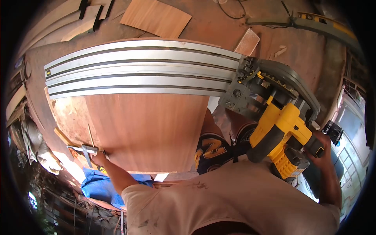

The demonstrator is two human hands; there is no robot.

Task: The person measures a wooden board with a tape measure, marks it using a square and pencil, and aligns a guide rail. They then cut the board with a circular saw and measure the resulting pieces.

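Observation:
My right hand [322, 144] is closed round the rear handle of a yellow and black track saw [284, 129]. The saw rests at the right end of a long silver guide rail [145, 66], which lies across a reddish-brown wooden board [149, 129]. Over at the board's left edge, my left hand [100, 158] is closed at the end of a metal square [89, 149]; its fingers are small and partly hidden. Close below that hand is a yellow and black object [102, 169], perhaps a tape measure. A thin stick and a wooden strip [62, 136] lie near the square.
A loose wooden panel [156, 17] and several planks [58, 23] lie beyond the rail. At upper right are a yellow spirit level [313, 17], an offcut [248, 42] and a cable [231, 13]. Blue sheeting [102, 187] hangs at the near left.

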